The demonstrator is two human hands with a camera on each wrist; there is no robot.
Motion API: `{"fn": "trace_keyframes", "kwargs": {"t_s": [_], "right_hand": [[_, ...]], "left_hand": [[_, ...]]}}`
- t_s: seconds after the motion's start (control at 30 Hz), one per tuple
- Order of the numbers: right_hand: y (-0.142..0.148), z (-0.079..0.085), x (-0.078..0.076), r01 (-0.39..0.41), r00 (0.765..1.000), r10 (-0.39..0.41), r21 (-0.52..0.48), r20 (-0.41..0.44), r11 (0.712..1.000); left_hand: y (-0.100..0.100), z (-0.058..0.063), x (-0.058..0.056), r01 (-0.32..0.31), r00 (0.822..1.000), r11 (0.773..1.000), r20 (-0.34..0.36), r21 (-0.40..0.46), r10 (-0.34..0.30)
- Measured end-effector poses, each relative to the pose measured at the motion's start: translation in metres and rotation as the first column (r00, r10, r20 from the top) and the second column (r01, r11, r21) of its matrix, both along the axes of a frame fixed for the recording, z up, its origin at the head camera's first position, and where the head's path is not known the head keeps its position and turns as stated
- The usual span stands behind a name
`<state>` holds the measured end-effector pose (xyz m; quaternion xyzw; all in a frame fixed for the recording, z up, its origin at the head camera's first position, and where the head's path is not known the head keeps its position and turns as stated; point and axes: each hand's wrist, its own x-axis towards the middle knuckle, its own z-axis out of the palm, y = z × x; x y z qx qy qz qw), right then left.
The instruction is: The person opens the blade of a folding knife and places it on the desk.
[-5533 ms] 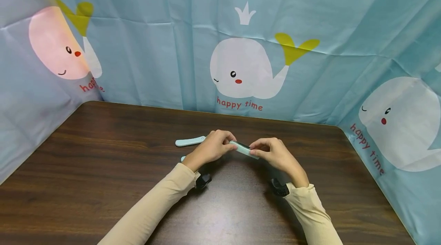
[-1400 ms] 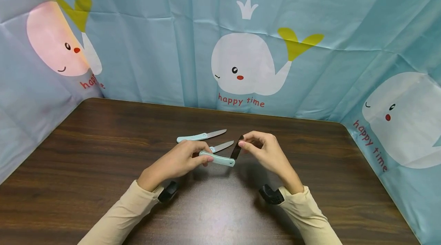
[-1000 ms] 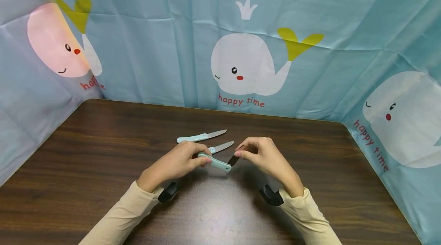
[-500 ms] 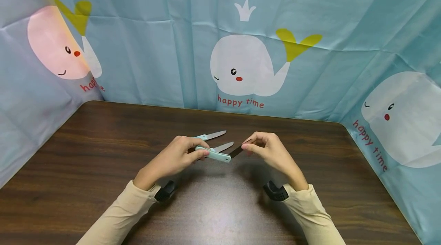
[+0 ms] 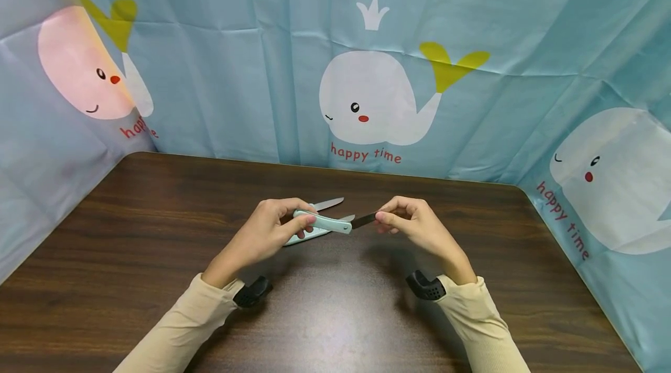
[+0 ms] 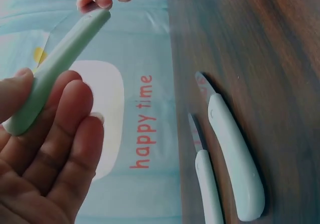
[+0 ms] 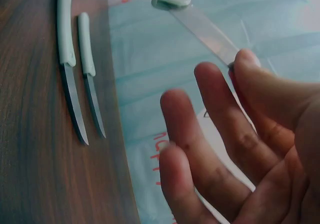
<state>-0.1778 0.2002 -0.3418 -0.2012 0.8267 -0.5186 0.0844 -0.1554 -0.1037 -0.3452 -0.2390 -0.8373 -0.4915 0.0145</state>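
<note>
Above the table, both hands hold a mint-green folding knife (image 5: pixel 331 223), its blade swung out nearly in line with the handle. My left hand (image 5: pixel 264 230) pinches the rear of the handle (image 6: pixel 60 66) between thumb and fingers. At the other side my right hand (image 5: pixel 421 230) pinches the blade (image 7: pixel 207 31) near its tip with thumb and index finger; its other fingers are spread apart. Behind and below lie two similar knives with blades out, a nearer one (image 6: pixel 235 159) and a farther one (image 6: pixel 208 189), partly hidden by the left hand in the head view.
The dark wood-grain table (image 5: pixel 173 233) runs back to a blue whale-print curtain (image 5: pixel 293 70), which also hangs along both sides. A black wrist camera (image 5: pixel 254 292) sits under the left wrist, another (image 5: pixel 424 285) under the right.
The held knife was folded several seconds ago; its blade has since swung out from the handle and straightened further. Both hands have risen slightly over the last second, the right also moving right.
</note>
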Motion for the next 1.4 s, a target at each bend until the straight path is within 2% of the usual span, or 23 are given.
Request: {"fn": "trace_keyframes", "kwargs": {"t_s": [0.13, 0.27, 0.43, 0.63, 0.8, 1.07, 1.4], "right_hand": [[-0.002, 0.002, 0.002, -0.003, 1.000, 0.003, -0.002, 0.005, 1.000], [-0.005, 0.002, 0.003, 0.037, 0.999, -0.037, -0.001, -0.011, 0.999], [-0.009, 0.001, 0.004, 0.072, 0.996, -0.072, 0.016, -0.044, 0.997], [-0.012, 0.002, 0.007, 0.099, 0.993, -0.096, 0.047, -0.063, 0.994], [-0.014, 0.003, 0.009, 0.085, 0.994, -0.079, 0.068, -0.078, 0.994], [-0.015, 0.002, 0.009, 0.046, 0.994, -0.038, 0.073, -0.104, 0.996], [-0.015, -0.001, 0.009, 0.017, 0.996, -0.010, 0.081, -0.089, 0.997]], "left_hand": [[0.000, 0.002, 0.001, 0.002, 0.999, 1.000, 0.046, -0.003, -0.001], [-0.001, 0.001, 0.000, -0.001, 0.999, 1.000, 0.049, -0.026, 0.003], [0.000, -0.002, -0.001, 0.024, 0.998, 0.998, 0.051, -0.058, -0.021], [0.002, -0.004, -0.001, 0.042, 0.998, 0.990, 0.059, -0.132, -0.034], [0.003, -0.006, -0.002, 0.065, 0.998, 0.982, 0.032, -0.178, -0.061], [0.002, -0.007, -0.002, 0.091, 0.996, 0.978, 0.031, -0.187, -0.087], [0.003, -0.012, -0.002, 0.180, 0.982, 0.952, 0.101, -0.246, -0.159]]}}
